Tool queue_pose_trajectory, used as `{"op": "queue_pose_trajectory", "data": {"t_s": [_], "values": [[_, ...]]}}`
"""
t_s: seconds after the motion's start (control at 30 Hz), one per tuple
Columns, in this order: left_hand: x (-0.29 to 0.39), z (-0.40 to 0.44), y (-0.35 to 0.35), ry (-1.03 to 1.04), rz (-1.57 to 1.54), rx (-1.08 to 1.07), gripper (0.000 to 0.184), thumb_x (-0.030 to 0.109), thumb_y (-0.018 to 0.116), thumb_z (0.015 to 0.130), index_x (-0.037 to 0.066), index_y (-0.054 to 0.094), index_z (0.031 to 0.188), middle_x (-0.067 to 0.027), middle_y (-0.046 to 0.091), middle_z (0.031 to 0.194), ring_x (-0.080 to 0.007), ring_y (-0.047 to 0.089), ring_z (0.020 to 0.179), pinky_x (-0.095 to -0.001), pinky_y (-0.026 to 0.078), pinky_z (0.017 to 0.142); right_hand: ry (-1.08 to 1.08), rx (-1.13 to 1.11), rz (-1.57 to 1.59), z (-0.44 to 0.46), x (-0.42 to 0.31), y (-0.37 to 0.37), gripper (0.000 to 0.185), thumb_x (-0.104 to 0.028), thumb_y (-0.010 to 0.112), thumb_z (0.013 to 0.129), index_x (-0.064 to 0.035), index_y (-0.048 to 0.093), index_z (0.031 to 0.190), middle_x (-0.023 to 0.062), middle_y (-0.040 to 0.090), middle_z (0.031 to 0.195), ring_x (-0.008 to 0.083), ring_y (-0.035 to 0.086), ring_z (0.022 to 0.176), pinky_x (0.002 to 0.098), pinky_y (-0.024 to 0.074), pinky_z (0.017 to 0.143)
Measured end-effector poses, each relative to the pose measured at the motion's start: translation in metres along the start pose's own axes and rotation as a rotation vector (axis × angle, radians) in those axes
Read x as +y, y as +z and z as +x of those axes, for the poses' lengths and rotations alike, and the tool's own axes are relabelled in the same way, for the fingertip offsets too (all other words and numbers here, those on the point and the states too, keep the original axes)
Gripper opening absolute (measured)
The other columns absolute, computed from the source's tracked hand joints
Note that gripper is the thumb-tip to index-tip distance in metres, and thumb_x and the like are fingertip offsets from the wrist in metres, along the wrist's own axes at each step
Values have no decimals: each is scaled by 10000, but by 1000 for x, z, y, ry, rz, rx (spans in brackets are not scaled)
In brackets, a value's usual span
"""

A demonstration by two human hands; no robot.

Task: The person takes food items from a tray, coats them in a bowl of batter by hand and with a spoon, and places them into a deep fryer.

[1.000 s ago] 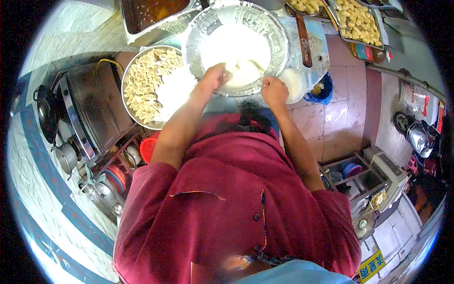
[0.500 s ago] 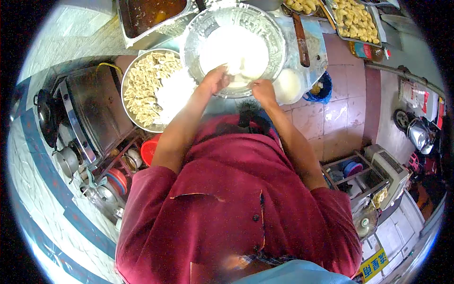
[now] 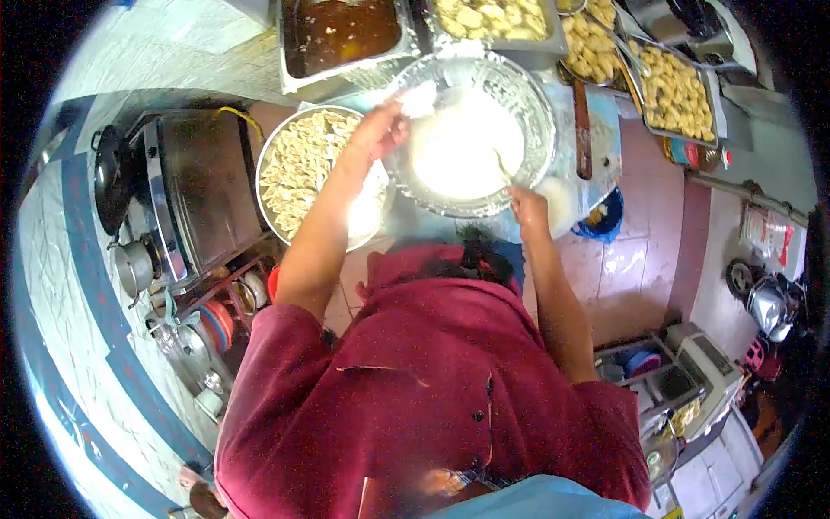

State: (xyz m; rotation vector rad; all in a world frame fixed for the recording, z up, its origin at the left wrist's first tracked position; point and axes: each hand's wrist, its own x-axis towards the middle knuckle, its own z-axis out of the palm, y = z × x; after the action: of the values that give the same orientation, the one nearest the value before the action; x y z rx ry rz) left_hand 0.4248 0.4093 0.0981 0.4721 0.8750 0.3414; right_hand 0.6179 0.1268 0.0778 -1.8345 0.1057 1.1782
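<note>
Utensil (image 3: 501, 163) in right hand (image 3: 529, 210) slants over bowl (image 3: 538, 112).

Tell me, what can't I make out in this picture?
In the head view:
White patch by the left hand: washed out by glare.
Utensil, far end: lost in white mixture.
Utensil, held end: covered by right hand.
Round pan: partly behind the left forearm.
Tray of brown liquid: cut off by top edge.

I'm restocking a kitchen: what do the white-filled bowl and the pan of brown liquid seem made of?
Bowl: glossy metal or clear plastic; its greyish wall shines, which fits either.
Pan: smooth metal, likely steel, from its silvery, shiny rim.
</note>
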Motion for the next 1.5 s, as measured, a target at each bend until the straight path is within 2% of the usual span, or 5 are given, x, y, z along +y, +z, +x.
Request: {"op": "queue_pose_trajectory", "data": {"t_s": [0.47, 0.67, 0.8, 1.13, 1.5], "values": [[190, 102, -49, 606, 1524, 441, 414, 293, 559, 859, 125, 574, 1237, -149, 678, 772, -222, 663, 672, -367, 517, 635, -123, 35, -96, -11, 18, -18, 169, -177, 653, 790, -23, 711, 831, -10, 499, 559, 85, 413, 490, 239, 310, 464], [166, -46, 29, 551, 512, 310, 378, 140, 490, 960, 59, 467, 1329, -97, 564, 670, -172, 460, 540, -349, 450, 592, -108, -24, -113, -5, 22, -20, 183, -160, 589, 817, -48, 715, 887, -45, 467, 567, 39, 360, 461, 198, 239, 423], [102, -74, -109, 956, 1088, 755, 395, 269, 577, 804, 59, 630, 1135, -183, 679, 802, -295, 668, 744, -350, 504, 685, -92, -87, -166, 1, 21, -11, 177, -150, 605, 816, -20, 712, 872, -20, 494, 572, 65, 404, 515, 231, 299, 471], [-87, -163, -195, 54, 1365, 1109, 271, 259, 688, 706, 21, 641, 827, -248, 644, 851, -391, 630, 885, -458, 479, 754, -210, -101, -301, -3, 6, 11, 210, -176, 569, 818, -44, 721, 877, -25, 484, 575, 79, 406, 512, 217, 295, 480], [-105, -151, -165, 185, 1196, 1117, 343, 206, 647, 765, 54, 622, 1071, -226, 651, 918, -383, 627, 879, -441, 484, 790, -193, -95, -292, -15, 21, 4, 191, -183, 637, 837, -7, 703, 866, -54, 469, 588, 57, 383, 526, 230, 296, 486]]}}
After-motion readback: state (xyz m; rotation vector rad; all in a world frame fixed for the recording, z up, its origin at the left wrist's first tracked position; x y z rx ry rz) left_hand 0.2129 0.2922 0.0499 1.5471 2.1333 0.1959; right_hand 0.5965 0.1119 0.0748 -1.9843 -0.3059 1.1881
